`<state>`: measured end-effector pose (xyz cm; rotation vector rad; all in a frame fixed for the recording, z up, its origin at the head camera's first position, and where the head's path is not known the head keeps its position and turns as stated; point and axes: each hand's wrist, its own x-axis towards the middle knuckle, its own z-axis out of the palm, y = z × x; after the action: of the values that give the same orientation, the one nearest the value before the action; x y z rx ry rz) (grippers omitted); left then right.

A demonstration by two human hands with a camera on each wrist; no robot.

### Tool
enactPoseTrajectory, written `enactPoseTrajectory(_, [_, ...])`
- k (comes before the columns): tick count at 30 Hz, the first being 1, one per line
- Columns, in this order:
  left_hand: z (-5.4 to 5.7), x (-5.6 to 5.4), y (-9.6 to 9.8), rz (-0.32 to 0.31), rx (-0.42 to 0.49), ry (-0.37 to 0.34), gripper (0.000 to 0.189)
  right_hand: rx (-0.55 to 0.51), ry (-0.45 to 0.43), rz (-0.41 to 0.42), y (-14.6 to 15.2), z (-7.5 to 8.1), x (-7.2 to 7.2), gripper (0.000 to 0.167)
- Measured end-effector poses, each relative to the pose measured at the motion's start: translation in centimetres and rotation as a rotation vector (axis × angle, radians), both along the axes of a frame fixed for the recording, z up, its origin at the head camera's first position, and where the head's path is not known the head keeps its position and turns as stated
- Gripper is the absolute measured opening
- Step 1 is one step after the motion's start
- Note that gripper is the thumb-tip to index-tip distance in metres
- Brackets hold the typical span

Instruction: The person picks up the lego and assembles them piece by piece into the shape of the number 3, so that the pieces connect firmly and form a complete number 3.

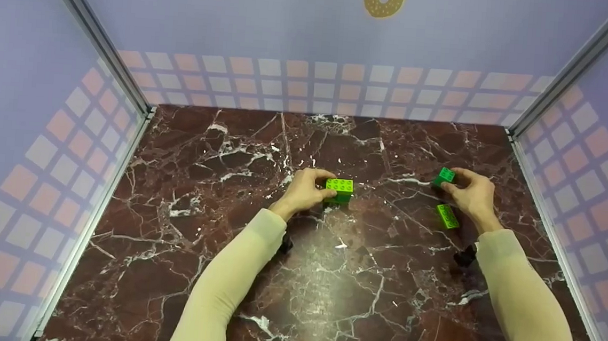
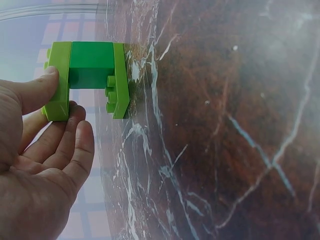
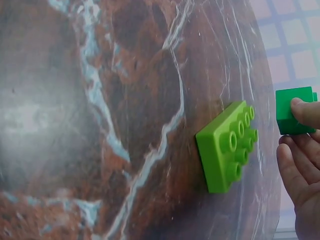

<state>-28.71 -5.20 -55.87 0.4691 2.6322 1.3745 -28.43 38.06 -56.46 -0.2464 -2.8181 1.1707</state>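
Observation:
My left hand (image 1: 304, 191) pinches the lime-green top brick (image 1: 339, 184) of a small stack between thumb and fingers. In the left wrist view, a darker green brick (image 2: 91, 60) joins that top brick to a lime-green bottom brick (image 2: 120, 80) on the table, leaving a gap on the near side. My right hand (image 1: 472, 195) pinches a small green brick (image 1: 447, 174), its studs up; in the right wrist view this brick looks raised off the table. Just below that hand lies a loose lime-green brick (image 3: 222, 147), studs up, touched by neither hand.
A dark red marbled table (image 1: 327, 300) with white veins spreads under both hands. Purple panels with a checked border (image 1: 323, 81) enclose its back, left and right sides. Metal strips (image 1: 91, 225) run along the side edges.

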Motion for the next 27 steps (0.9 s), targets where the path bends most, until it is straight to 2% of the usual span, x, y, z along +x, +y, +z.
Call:
enactPoseTrajectory(8, [0.1,0.0,-0.1,0.004,-0.007,0.008,0.043,-0.011,0.076,0.098,-1.7,0.3,0.0,0.05])
enactPoseTrajectory(27, [0.0,0.2,0.1,0.019,-0.012,0.023,0.044,-0.022,0.13,0.228,-6.8,1.8,-0.7,0.047])
